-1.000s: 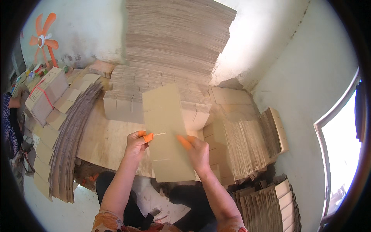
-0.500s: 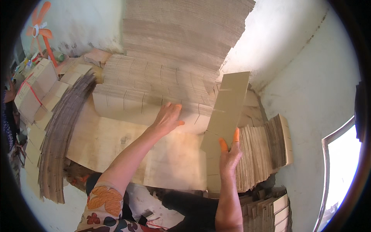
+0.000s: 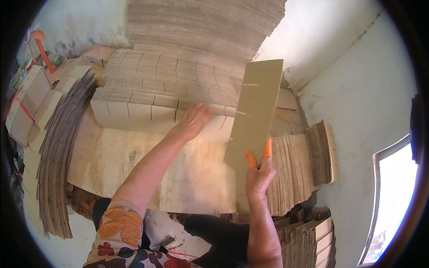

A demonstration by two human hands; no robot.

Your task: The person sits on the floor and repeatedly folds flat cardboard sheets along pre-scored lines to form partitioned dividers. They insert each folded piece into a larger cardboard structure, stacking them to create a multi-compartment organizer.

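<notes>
My right hand [image 3: 260, 176], with orange finger covers on thumb and finger, grips a long slotted cardboard strip [image 3: 257, 102] by its lower end. The strip is held tilted upright, its slots along the left edge. My left hand [image 3: 195, 119] is at the front of a row of similar slotted strips [image 3: 138, 100], fingers curled over the top edge of the front cardboard strip [image 3: 118, 117]; its thumb is hidden. A light wooden board [image 3: 134, 161] lies below that row.
A tall cardboard stack [image 3: 201, 27] stands behind against the wall. Curved stacks [image 3: 67, 152] line the left; more strips [image 3: 290, 174] stand on the right, with another pile [image 3: 304, 241] below. An orange fan [image 3: 39, 42] is far left, a bright window [image 3: 393, 196] far right.
My left hand has closed from spread thumb and fingers onto the row's top edge. My right hand has raised the strip slightly. The whole view has shifted a little.
</notes>
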